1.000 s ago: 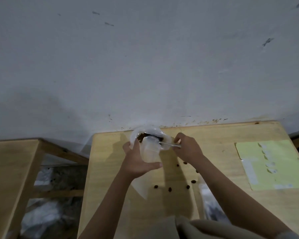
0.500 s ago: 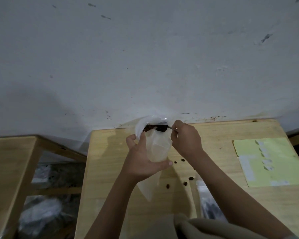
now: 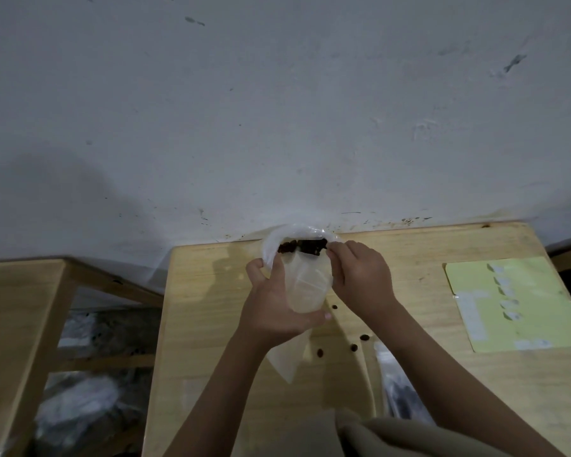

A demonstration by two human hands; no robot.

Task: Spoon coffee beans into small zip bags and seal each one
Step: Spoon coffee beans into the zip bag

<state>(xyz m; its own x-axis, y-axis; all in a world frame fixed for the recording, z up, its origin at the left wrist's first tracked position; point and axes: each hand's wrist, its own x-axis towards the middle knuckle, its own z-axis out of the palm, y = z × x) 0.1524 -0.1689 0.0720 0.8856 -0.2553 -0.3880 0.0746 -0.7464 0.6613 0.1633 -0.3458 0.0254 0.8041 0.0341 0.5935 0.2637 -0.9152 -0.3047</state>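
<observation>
Two bare hands are raised together over the far edge of the wooden surface (image 3: 211, 311), close to the wall. The left hand (image 3: 277, 308) is curled round a small clear zip bag (image 3: 305, 288), with the thumb lying across the bag's lower part and the fingers wrapped behind it; the bag's mouth is held up toward the far edge, and its lower end hangs out below the palm. The right hand (image 3: 360, 275) is bent at the wrist, knuckles up, its fingers pinched together at the rim of a white bowl (image 3: 272, 240) that sits at the far edge, against the wall. Whether a spoon is held in that pinch cannot be told, since nothing of one is seen. Dark coffee beans (image 3: 304, 247) are seen in the bowl, just beyond the bag's mouth. Both forearms are stretched forward from the near edge, and they converge at the bag.

Four loose beans (image 3: 353, 347) are scattered on the surface under the right forearm. Another clear bag with dark contents (image 3: 399, 387) lies near the near edge, partly covered by that forearm. A pale green sheet (image 3: 534, 298) with small white labels lies toward the right edge of the surface, well apart from the hands.
</observation>
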